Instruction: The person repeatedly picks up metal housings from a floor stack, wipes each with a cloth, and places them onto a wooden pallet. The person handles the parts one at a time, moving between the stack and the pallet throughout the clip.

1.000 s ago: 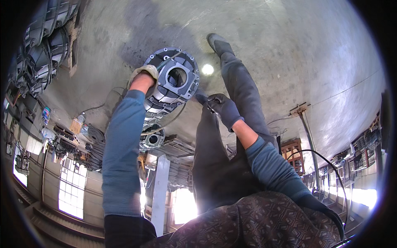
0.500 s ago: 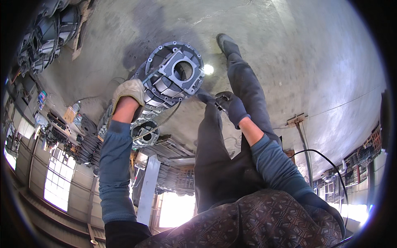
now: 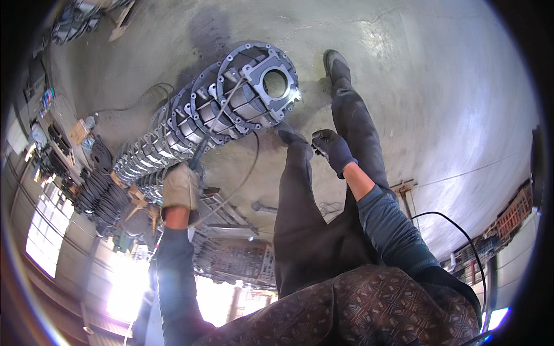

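Left hand (image 3: 180, 187) has drawn back from the front housing (image 3: 278, 105) since the earlier frame, clamped round a wand (image 3: 203, 147) slanting far and right. That housing ends its row (image 3: 173, 135), left of the far shoe (image 3: 337, 64). Right hand (image 3: 333, 151) has curled fingers; whether they grip anything, I cannot tell.

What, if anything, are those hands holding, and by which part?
The left hand grips a thin wand by its dark near end. The right hand is curled; whether it holds anything cannot be told.
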Available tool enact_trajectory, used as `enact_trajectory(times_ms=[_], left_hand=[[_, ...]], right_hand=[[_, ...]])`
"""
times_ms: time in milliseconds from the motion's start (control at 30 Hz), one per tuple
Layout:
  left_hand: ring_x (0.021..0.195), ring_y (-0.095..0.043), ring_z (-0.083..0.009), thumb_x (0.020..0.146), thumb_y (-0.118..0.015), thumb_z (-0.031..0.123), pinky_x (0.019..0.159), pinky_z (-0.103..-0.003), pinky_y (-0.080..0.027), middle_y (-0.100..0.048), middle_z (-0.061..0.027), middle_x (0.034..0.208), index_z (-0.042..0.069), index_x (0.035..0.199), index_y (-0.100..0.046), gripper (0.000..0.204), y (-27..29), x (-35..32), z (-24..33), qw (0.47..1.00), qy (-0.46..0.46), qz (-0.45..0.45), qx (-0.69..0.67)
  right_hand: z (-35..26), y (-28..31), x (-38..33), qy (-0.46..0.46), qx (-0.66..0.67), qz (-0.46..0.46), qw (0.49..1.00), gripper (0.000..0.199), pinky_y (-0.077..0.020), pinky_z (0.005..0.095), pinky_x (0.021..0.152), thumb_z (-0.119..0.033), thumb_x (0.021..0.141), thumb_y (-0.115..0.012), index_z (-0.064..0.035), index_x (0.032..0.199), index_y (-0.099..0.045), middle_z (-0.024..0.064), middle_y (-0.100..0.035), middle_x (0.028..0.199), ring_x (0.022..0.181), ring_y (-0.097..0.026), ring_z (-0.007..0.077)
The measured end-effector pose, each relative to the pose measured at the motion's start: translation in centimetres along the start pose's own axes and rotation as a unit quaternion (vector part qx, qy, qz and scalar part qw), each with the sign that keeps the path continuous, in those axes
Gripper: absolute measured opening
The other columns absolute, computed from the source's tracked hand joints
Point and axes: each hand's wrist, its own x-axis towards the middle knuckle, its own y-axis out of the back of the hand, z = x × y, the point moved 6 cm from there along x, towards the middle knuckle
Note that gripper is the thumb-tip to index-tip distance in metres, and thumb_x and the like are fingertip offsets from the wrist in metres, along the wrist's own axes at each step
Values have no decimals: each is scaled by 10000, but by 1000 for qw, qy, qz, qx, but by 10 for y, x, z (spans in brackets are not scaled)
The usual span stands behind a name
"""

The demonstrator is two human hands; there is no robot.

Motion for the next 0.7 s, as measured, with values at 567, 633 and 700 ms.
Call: enact_trajectory(times_ms=[567, 633, 700], left_hand=[[596, -634, -207, 922, -545, 155, 511, -353, -487, -652, -84, 719, 68, 1019, -671, 181, -151, 19, 26, 911, -80, -8, -404], [638, -664, -287, 916, -545, 173, 558, -415, -513, -671, -133, 753, 72, 986, -675, 179, -143, 33, 44, 945, -142, 61, -290], [710, -683, -378, 911, -542, 195, 619, -488, -532, -684, -195, 813, 68, 973, -679, 197, -128, 47, 67, 958, -173, 101, -203]], right_hand=[[26, -113, 254, 246, -703, -59, 665, 327, -504, 424, 800, -336, 952, -527, -68, 971, -715, 123, -705, 948, 897, -648, 328], [17, -117, 245, 189, -639, -51, 744, 340, -501, 420, 813, -335, 963, -502, -71, 965, -717, 120, -700, 961, 912, -642, 327], [11, -108, 242, 234, -644, -24, 728, 347, -499, 417, 819, -336, 969, -493, -72, 968, -717, 124, -697, 965, 919, -639, 328]])
